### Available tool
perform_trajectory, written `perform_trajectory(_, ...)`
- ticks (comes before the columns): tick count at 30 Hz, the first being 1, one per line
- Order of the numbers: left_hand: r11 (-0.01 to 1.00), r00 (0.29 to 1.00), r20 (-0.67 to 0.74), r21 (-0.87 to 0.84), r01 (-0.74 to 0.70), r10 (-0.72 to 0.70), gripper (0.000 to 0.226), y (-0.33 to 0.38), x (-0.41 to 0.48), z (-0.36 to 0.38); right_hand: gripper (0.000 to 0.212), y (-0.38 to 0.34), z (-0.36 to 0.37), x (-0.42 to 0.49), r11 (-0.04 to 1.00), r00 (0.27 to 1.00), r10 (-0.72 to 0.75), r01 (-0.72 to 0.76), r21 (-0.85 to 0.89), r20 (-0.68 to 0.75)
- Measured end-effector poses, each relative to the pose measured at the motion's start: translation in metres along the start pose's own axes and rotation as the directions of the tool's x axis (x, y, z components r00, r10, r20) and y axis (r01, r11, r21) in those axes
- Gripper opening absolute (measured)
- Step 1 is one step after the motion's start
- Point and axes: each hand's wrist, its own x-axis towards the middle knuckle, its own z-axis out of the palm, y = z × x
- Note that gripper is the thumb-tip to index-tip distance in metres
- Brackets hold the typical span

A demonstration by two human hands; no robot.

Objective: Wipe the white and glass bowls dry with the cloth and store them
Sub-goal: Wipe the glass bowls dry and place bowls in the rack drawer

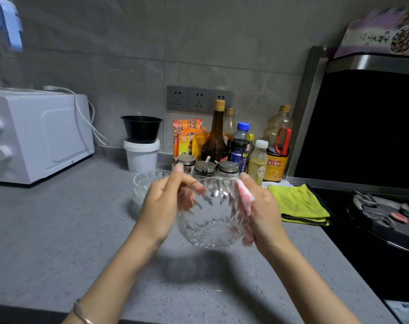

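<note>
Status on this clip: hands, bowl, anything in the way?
Left hand grips glass bowl rim, held above counter. Right hand holds pink cloth against it. Second bowl behind, clear.

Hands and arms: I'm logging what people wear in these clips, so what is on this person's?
No sleeves are in view on either arm. The left hand and right hand wear no gloves, and no rings show. A thin metal bracelet circles the left wrist at the picture's bottom edge.

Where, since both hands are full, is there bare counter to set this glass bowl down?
Bare counter lies before the microwave, left of the second glass bowl, and along the near edge. Crowded: bottles and jars behind, yellow cloth right.
</note>
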Motion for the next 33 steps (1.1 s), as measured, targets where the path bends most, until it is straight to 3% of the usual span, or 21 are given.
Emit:
perform_trajectory(1,0.998,0.999,0.033,0.042,-0.043,0.042,0.053,0.004,0.0,0.002,0.064,0.0,0.001,-0.001,0.998,0.999,-0.028,0.03,-0.061,0.034)
perform_trajectory(3,0.983,0.992,0.057,0.136,-0.123,0.116,0.053,0.006,0.0,0.006,0.056,-0.002,0.003,-0.002,0.991,0.994,-0.077,0.085,-0.105,0.079)
perform_trajectory(6,0.968,0.983,-0.054,0.191,-0.162,0.175,0.056,-0.001,0.0,0.011,0.051,0.004,0.008,-0.008,0.962,0.971,-0.214,0.227,-0.148,0.103)
perform_trajectory(8,0.975,0.975,-0.151,0.173,-0.137,0.164,0.055,-0.005,0.0,0.014,0.044,0.02,0.009,-0.014,0.894,0.932,-0.349,0.362,-0.265,0.097)
perform_trajectory(10,0.99,0.972,-0.211,0.117,-0.083,0.106,0.054,-0.011,0.001,0.016,0.044,0.036,0.012,-0.025,0.748,0.871,-0.471,0.478,-0.46,0.14)
perform_trajectory(13,0.999,0.97,-0.242,-0.035,0.02,-0.028,0.053,-0.019,0.005,0.019,0.046,0.045,0.024,-0.043,0.366,0.71,-0.617,0.641,-0.674,0.34)
perform_trajectory(14,0.99,0.974,-0.209,-0.127,0.059,-0.085,0.054,-0.02,0.006,0.021,0.046,0.046,0.029,-0.045,0.281,0.67,-0.644,0.655,-0.701,0.369)
perform_trajectory(16,0.979,0.984,-0.142,-0.188,0.079,-0.107,0.051,-0.021,0.005,0.023,0.045,0.041,0.031,-0.041,0.223,0.644,-0.673,0.647,-0.729,0.364)
perform_trajectory(18,0.997,0.993,-0.115,-0.079,0.019,-0.028,0.049,-0.022,0.004,0.022,0.044,0.027,0.028,-0.028,0.272,0.686,-0.648,0.612,-0.742,0.329)
perform_trajectory(21,0.993,0.992,-0.105,0.096,-0.065,0.075,0.054,-0.019,-0.004,0.019,0.043,0.018,0.018,-0.01,0.654,0.898,-0.399,0.421,-0.628,0.187)
perform_trajectory(23,0.992,0.989,-0.132,0.113,-0.055,0.07,0.054,-0.017,-0.008,0.017,0.053,0.018,0.013,-0.005,0.841,0.963,-0.235,0.271,-0.468,0.134)
perform_trajectory(25,0.998,0.986,-0.163,0.062,-0.029,0.038,0.053,-0.017,-0.012,0.014,0.055,0.017,0.009,-0.008,0.953,0.994,-0.086,0.103,-0.286,0.072)
perform_trajectory(28,0.996,0.973,-0.22,-0.081,0.047,-0.064,0.054,-0.018,-0.012,0.011,0.029,0.023,0.005,-0.012,0.976,0.976,0.216,-0.216,0.015,-0.013)
perform_trajectory(30,0.983,0.97,-0.214,-0.161,0.085,-0.119,0.057,-0.02,-0.012,0.012,0.024,0.029,0.002,-0.01,0.956,0.961,0.266,-0.253,0.145,-0.079)
perform_trajectory(33,0.968,0.973,-0.151,-0.205,0.144,-0.177,0.059,-0.022,-0.011,0.011,0.035,0.022,0.002,-0.01,0.973,0.966,0.223,-0.211,0.096,-0.129)
